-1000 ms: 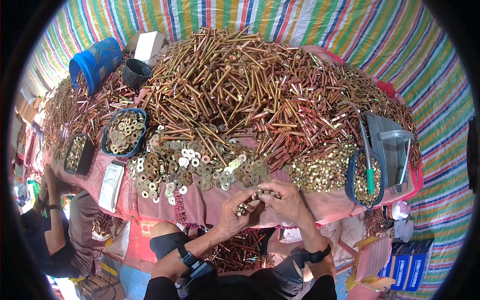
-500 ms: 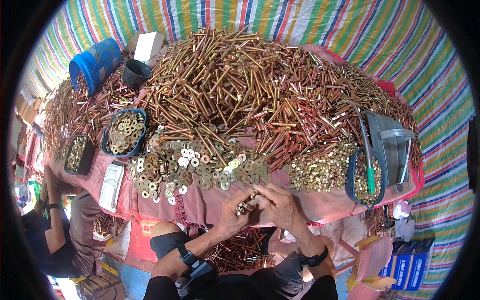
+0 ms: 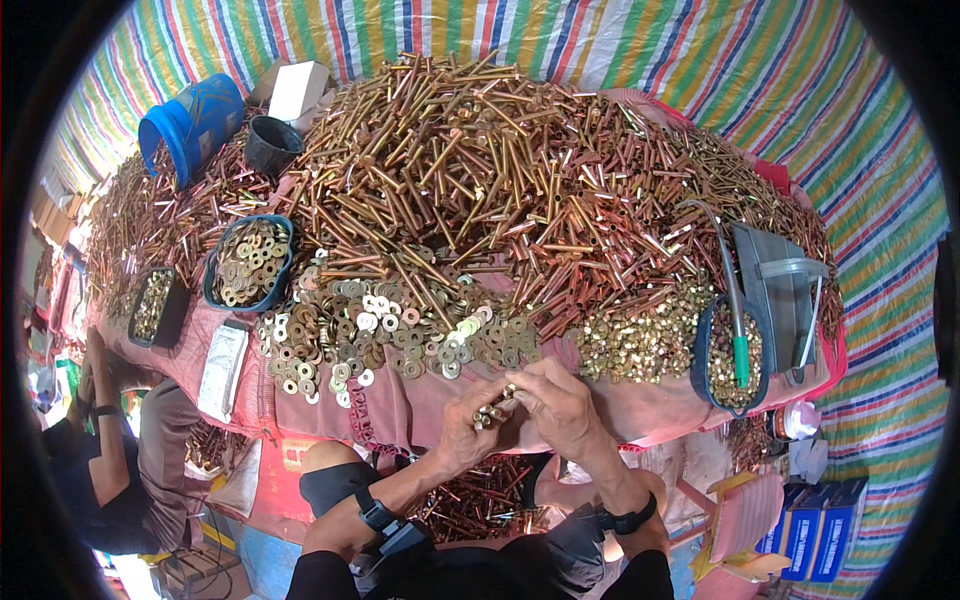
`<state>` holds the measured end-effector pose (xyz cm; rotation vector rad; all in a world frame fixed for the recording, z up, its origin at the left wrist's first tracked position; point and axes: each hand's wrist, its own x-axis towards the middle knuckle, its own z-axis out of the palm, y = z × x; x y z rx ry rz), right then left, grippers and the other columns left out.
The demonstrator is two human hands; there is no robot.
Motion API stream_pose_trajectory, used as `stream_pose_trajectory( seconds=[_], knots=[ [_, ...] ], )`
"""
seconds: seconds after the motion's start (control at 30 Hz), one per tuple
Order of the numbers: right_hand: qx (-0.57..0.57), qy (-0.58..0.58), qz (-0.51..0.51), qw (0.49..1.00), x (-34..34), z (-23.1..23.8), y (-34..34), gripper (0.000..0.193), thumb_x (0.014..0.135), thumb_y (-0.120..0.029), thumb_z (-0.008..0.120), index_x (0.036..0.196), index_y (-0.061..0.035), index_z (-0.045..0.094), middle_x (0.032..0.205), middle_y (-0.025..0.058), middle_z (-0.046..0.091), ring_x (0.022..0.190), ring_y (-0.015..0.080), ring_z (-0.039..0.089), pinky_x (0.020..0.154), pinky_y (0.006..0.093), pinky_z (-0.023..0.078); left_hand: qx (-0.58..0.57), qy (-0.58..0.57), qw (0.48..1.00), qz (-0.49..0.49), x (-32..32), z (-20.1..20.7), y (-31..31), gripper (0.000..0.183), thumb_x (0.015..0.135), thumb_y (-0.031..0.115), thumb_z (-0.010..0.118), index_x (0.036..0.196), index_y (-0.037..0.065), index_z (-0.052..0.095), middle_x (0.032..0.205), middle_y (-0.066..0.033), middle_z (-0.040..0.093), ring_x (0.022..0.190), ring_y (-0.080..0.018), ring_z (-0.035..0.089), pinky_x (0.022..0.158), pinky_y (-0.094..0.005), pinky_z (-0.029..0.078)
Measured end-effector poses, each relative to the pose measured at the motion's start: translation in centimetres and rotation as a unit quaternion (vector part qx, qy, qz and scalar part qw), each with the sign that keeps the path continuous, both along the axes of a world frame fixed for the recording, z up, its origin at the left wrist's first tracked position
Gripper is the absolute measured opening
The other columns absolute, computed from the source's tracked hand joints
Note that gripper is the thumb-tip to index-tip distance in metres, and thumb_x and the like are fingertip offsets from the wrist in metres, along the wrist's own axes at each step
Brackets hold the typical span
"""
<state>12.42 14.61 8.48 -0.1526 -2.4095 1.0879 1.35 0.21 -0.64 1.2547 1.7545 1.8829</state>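
Above the near edge of the cloth-covered table, my left hand (image 3: 468, 428) is closed around a small bundle of brassy bolts (image 3: 488, 414), their ends pointing toward me. My right hand (image 3: 558, 408) meets it from the right, thumb and fingers pinched at the far end of the bundle. What is between those fingertips is too small to make out. Just beyond both hands lies a spread of flat washers (image 3: 410, 350). Small shiny nuts (image 3: 635, 340) are heaped to the right of them.
A large mound of bolts and metal sleeves (image 3: 450, 160) fills the table's far side. Tubs of washers (image 3: 207, 285) and nuts (image 3: 178, 315) stand left, near a blue bucket (image 3: 205, 125). Right are another nut tub (image 3: 765, 375) and a grey dustpan (image 3: 770, 270). Another person's arm (image 3: 112, 450) shows at left.
The fingers of my right hand have shifted slightly up and away along the bundle's far end. My left hand holds the bolts in nearly the same place.
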Motion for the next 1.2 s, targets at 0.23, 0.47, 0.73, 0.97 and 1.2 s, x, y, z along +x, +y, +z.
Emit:
stream_pose_trajectory(
  seconds=[0.23,0.47,0.73,0.97,1.2],
  knots=[
    [-0.031,0.02,0.024,0.999,-0.3,0.0,-0.2,0.027,0.091,0.004,0.074,0.118,0.0002,0.073,0.104,0.0119,0.066,0.089,0.0243,0.067,0.076,0.0333,0.054,0.017,0.018,0.999,-0.028,-0.3,0.5,0.2,0.043,0.083,-0.01,0.064,0.124,-0.001,0.071,0.098,-0.0159,0.072,0.087,-0.0282,0.07,0.077,-0.036,0.054],
    [-0.065,-0.026,-0.019,0.997,-0.3,-0.7,-0.1,0.022,0.085,-0.008,0.086,0.103,-0.0033,0.074,0.088,0.0065,0.068,0.073,0.0146,0.064,0.064,0.0283,0.051,0.007,-0.006,0.999,-0.031,-0.3,0.0,-0.1,0.039,0.085,-0.008,0.065,0.123,-0.001,0.072,0.095,-0.0163,0.072,0.084,-0.0286,0.069,0.074,-0.0365,0.054],
    [-0.147,-0.029,0.004,0.989,0.0,-1.0,0.3,0.026,0.085,-0.012,0.088,0.103,-0.0017,0.073,0.088,0.0031,0.068,0.074,0.0085,0.063,0.061,0.0257,0.049,0.025,-0.032,0.999,-0.025,-0.3,-0.3,-0.1,0.035,0.089,-0.007,0.07,0.124,0.0,0.071,0.098,-0.0145,0.073,0.089,-0.0258,0.07,0.079,-0.0349,0.056],
    [-0.16,-0.006,0.016,0.987,-0.3,-1.6,0.4,0.028,0.089,-0.009,0.084,0.113,-0.0001,0.073,0.088,0.0045,0.068,0.075,0.009,0.064,0.062,0.025,0.05,-0.014,-0.062,0.996,-0.061,-0.9,-0.3,-0.2,0.028,0.088,-0.003,0.076,0.116,-0.002,0.074,0.104,-0.014,0.075,0.092,-0.0215,0.07,0.078,-0.0328,0.056],
    [-0.124,-0.028,0.018,0.992,-0.1,-1.1,0.2,0.027,0.089,-0.013,0.085,0.108,-0.0007,0.069,0.09,0.0051,0.07,0.073,0.0078,0.066,0.062,0.0278,0.051,-0.011,-0.071,0.996,-0.061,-1.0,-0.1,-0.3,0.027,0.086,-0.002,0.077,0.112,-0.002,0.074,0.102,-0.0141,0.075,0.093,-0.0234,0.071,0.082,-0.0342,0.055]
  ],
)
